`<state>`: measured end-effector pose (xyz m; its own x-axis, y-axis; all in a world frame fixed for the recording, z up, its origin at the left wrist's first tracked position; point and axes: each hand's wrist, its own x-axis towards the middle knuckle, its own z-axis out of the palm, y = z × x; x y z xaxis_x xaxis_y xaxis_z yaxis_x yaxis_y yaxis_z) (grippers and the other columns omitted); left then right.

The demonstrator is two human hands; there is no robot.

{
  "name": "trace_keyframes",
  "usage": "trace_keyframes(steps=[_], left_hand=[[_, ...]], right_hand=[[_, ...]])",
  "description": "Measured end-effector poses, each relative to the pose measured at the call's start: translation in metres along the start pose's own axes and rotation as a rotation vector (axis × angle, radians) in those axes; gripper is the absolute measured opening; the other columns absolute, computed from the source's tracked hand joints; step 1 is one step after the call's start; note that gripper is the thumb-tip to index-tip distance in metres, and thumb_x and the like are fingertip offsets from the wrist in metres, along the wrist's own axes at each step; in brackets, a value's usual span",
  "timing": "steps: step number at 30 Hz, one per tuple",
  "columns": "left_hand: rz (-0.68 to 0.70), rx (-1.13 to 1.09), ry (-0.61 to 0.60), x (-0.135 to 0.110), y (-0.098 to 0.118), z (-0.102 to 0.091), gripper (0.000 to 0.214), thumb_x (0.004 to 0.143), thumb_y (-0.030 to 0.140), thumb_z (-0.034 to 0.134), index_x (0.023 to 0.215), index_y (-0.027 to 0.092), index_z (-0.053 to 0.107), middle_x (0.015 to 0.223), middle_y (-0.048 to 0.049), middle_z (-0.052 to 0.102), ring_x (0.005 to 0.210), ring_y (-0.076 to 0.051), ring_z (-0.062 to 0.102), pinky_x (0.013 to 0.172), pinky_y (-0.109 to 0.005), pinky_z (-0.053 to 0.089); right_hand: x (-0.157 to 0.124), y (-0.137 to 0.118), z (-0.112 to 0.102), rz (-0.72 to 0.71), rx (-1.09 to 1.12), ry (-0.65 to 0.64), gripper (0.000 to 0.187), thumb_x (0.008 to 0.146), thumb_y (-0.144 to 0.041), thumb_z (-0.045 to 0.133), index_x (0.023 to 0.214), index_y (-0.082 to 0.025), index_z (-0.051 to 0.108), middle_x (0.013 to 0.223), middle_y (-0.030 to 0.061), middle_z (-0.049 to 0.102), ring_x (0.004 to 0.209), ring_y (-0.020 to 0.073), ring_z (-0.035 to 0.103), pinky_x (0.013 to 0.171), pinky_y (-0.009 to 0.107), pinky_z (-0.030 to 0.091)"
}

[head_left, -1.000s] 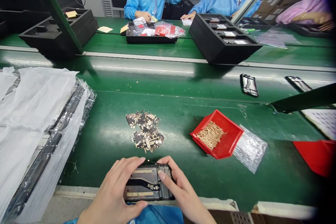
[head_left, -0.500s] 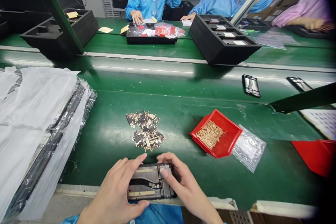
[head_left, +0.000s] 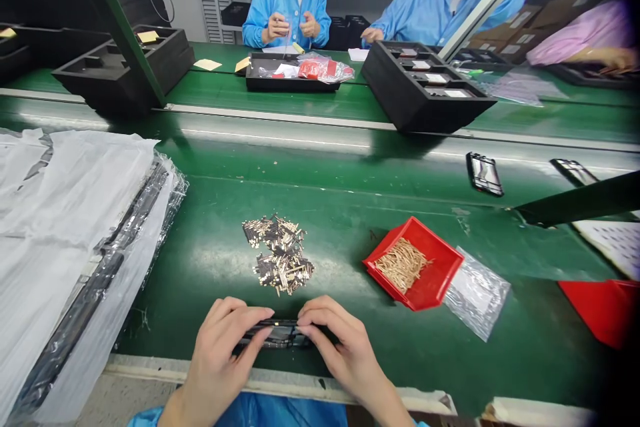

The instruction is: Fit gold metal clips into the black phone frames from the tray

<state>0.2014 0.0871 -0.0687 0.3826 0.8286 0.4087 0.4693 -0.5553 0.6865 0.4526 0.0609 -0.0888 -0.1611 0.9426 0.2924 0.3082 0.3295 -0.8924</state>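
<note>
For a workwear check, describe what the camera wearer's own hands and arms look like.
The left hand and right hand are bare: no gloves, and no rings visible on the fingers. No watch or bracelet shows. The blue left sleeve appears at the bottom edge; only a sliver of the blue right sleeve is in view.

head camera, close above the green bench [head_left: 210, 247], facing forward and down
</note>
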Motion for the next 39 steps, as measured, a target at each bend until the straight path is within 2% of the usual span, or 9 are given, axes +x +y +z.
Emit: trace_keyframes(steps=[10,18,21,26,29,31,34,36,39], left_hand=[[-0.042,-0.006,0.249,-0.023,-0.008,0.015,0.029,0.097,0.000,0.073,0.099,0.028,0.065,0.099,0.0012,0.087,0.091,-0.024,0.065,0.084,-0.042,0.055],[0.075,0.084,0.282,-0.026,-0.006,0.014,0.036,0.093,-0.005,0.074,0.083,0.025,0.057,0.097,0.0022,0.089,0.085,-0.023,0.062,0.081,-0.043,0.050],[0.052,-0.072,0.199,-0.015,-0.003,0.008,0.035,0.095,-0.006,0.072,0.081,0.023,0.057,0.097,-0.0021,0.088,0.079,-0.019,0.066,0.073,-0.035,0.057],[-0.277,-0.234,0.106,-0.001,0.005,-0.002,0.023,0.099,0.011,0.074,0.081,0.021,0.066,0.087,-0.0041,0.081,0.075,-0.018,0.075,0.067,-0.027,0.062],[-0.267,-0.243,0.103,-0.002,0.006,-0.005,0.018,0.101,0.012,0.072,0.085,0.022,0.072,0.091,-0.0054,0.083,0.081,-0.019,0.077,0.072,-0.028,0.064],[-0.226,-0.159,0.164,-0.006,0.006,-0.006,0.014,0.102,0.013,0.071,0.098,0.024,0.077,0.112,-0.0094,0.084,0.102,-0.024,0.077,0.086,-0.035,0.066],[-0.248,-0.019,0.303,-0.014,0.003,-0.008,0.020,0.104,0.019,0.071,0.120,0.028,0.078,0.143,-0.0131,0.073,0.134,-0.032,0.065,0.099,-0.044,0.063],[-0.257,-0.013,0.342,-0.019,-0.001,-0.010,0.020,0.105,0.021,0.070,0.122,0.029,0.077,0.143,-0.0131,0.071,0.135,-0.032,0.064,0.096,-0.042,0.064],[-0.188,-0.050,0.318,-0.022,-0.008,-0.009,0.016,0.105,0.020,0.069,0.115,0.028,0.078,0.128,-0.0116,0.076,0.123,-0.030,0.068,0.090,-0.038,0.064]], right_hand=[[-0.004,-0.015,0.010,0.027,-0.006,0.063,0.014,0.109,-0.016,0.064,0.106,-0.024,0.075,0.096,0.0084,0.077,0.084,0.0217,0.074,0.075,0.033,0.064],[-0.008,-0.008,0.019,0.201,0.194,0.113,0.010,0.107,-0.028,0.074,0.098,-0.024,0.074,0.091,0.0049,0.072,0.081,0.0192,0.071,0.073,0.029,0.060],[-0.013,-0.004,0.018,0.276,0.159,0.021,0.016,0.111,-0.038,0.069,0.111,-0.025,0.077,0.101,0.0073,0.076,0.092,0.0214,0.073,0.083,0.031,0.062],[-0.014,-0.012,0.006,0.449,0.029,-0.222,0.027,0.115,-0.048,0.059,0.132,-0.031,0.072,0.120,0.0049,0.078,0.107,0.0226,0.072,0.097,0.033,0.060],[0.000,-0.015,-0.008,0.456,0.036,-0.317,0.026,0.116,-0.046,0.055,0.130,-0.033,0.073,0.117,0.0023,0.079,0.103,0.0218,0.072,0.095,0.033,0.059],[0.019,-0.009,-0.019,0.424,0.063,-0.342,0.024,0.115,-0.044,0.058,0.127,-0.034,0.076,0.116,0.0014,0.080,0.103,0.0218,0.071,0.097,0.033,0.058],[0.062,0.016,-0.031,0.439,0.252,-0.141,0.023,0.103,-0.047,0.076,0.111,-0.026,0.082,0.100,0.0025,0.079,0.092,0.0215,0.069,0.090,0.032,0.057],[0.098,0.039,-0.034,0.474,0.396,0.144,0.034,0.093,-0.054,0.085,0.107,-0.023,0.080,0.093,0.0027,0.077,0.085,0.0208,0.067,0.080,0.031,0.059],[0.153,0.071,-0.031,0.436,0.471,0.359,0.050,0.092,-0.065,0.077,0.120,-0.024,0.072,0.106,0.0056,0.078,0.090,0.0230,0.071,0.079,0.036,0.064]])
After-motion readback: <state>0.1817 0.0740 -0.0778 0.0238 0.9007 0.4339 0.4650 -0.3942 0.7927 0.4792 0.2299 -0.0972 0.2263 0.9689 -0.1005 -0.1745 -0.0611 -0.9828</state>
